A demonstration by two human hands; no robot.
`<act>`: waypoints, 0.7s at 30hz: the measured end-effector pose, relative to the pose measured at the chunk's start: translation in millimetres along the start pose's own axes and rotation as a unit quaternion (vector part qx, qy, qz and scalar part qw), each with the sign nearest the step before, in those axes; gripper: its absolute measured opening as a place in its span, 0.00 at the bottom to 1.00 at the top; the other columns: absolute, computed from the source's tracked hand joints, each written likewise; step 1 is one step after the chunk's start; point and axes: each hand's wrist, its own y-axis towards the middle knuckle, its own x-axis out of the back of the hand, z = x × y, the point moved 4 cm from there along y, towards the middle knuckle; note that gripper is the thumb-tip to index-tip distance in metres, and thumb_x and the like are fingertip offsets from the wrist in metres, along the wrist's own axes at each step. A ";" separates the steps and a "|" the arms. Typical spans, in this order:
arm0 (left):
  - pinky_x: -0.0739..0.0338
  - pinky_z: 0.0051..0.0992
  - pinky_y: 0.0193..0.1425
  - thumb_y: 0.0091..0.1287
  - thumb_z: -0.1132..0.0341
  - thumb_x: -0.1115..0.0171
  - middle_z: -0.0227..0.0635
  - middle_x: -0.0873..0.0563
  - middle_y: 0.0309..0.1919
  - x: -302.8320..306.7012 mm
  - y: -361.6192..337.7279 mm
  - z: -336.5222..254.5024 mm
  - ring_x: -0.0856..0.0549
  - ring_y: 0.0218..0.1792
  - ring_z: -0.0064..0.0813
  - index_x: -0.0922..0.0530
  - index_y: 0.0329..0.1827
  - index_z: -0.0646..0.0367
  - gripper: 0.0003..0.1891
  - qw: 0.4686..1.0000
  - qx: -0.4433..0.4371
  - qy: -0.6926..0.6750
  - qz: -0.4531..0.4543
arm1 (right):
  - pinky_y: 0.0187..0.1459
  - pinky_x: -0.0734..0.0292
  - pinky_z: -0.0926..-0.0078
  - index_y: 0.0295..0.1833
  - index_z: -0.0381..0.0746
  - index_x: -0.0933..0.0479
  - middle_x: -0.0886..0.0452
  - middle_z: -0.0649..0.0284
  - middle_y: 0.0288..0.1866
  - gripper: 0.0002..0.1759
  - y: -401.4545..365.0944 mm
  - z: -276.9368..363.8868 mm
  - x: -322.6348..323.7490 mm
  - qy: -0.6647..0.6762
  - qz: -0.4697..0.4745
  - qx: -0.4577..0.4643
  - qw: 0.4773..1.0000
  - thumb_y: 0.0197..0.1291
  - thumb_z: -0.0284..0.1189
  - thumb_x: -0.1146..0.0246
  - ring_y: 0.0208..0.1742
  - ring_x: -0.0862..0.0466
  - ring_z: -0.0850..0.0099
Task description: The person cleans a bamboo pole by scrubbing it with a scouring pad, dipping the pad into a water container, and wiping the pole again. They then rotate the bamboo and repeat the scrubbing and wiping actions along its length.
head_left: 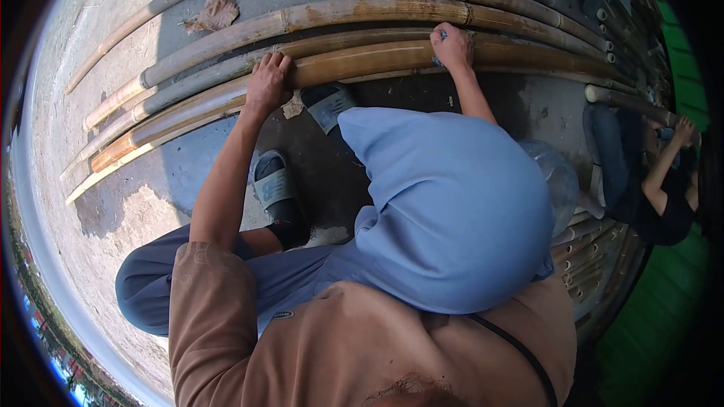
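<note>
A brown bamboo pole (362, 62) with a shiny, wet-looking stretch lies crosswise on the ground in front of my knees. My left hand (270, 83) is wrapped over this pole left of the middle, fingers curled round its far side. Further right, my right hand (454, 47) is closed and pressed on the same pole. Bits of a blue, crumpled scrubbing pad or cloth (443, 35) stick out of that fist; most of it is hidden by the fingers. Right behind the pole, touching or nearly so, runs a greyer bamboo pole (200, 79).
More bamboo poles (347, 11) lie parallel beyond, with dry leaves (213, 15) among them. Sandals (273, 177) are on my feet beneath me. A clear plastic container (554, 181) stands by my right knee. At right another person (641, 158) handles a bamboo pole (626, 99) near bamboo stacks (592, 256).
</note>
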 end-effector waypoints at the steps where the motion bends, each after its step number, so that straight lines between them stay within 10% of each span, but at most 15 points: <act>1: 0.20 0.49 0.65 0.44 0.68 0.20 0.41 0.18 0.55 1.8 -0.2 0.2 0.20 0.63 0.50 0.25 0.58 0.54 0.34 1.000 -0.014 -0.008 -0.020 | 0.57 0.15 0.51 0.51 0.45 0.12 0.08 0.54 0.47 0.14 4.1 -29.9 7.5 0.007 -0.003 0.020 1.000 0.66 0.39 0.36 0.52 0.10 0.48; 4: 0.18 0.49 0.63 0.41 0.66 0.19 0.43 0.15 0.54 -4.0 14.4 13.8 0.17 0.60 0.53 0.21 0.56 0.55 0.34 0.999 -0.015 -0.043 0.007 | 0.66 0.22 0.51 0.49 0.44 0.12 0.08 0.56 0.49 0.14 3.5 -13.5 3.4 -0.073 -0.039 0.080 0.993 0.66 0.39 0.35 0.54 0.11 0.51; 10: 0.17 0.42 0.67 0.38 0.61 0.16 0.54 0.09 0.55 -2.2 39.1 50.8 0.11 0.60 0.52 0.16 0.70 0.59 0.46 0.966 0.019 -0.173 0.193 | 0.76 0.28 0.46 0.41 0.44 0.16 0.10 0.59 0.43 0.06 -77.2 191.2 -70.4 0.190 0.000 0.288 0.938 0.60 0.32 0.35 0.55 0.12 0.56; 17: 0.17 0.44 0.67 0.42 0.60 0.18 0.55 0.09 0.54 0.8 38.7 42.9 0.12 0.60 0.54 0.18 0.70 0.59 0.44 0.972 0.022 -0.103 0.211 | 0.73 0.28 0.42 0.45 0.43 0.14 0.09 0.55 0.44 0.11 -9.3 -11.9 -0.9 0.025 -0.151 0.119 0.981 0.64 0.33 0.39 0.48 0.11 0.50; 21: 0.19 0.47 0.71 0.44 0.58 0.16 0.51 0.12 0.61 -6.6 39.4 32.4 0.17 0.69 0.52 0.20 0.69 0.57 0.44 0.971 0.038 -0.042 0.232 | 0.73 0.28 0.44 0.45 0.43 0.14 0.09 0.55 0.43 0.10 -12.9 7.7 -9.1 0.032 -0.134 0.141 0.980 0.62 0.33 0.37 0.49 0.12 0.51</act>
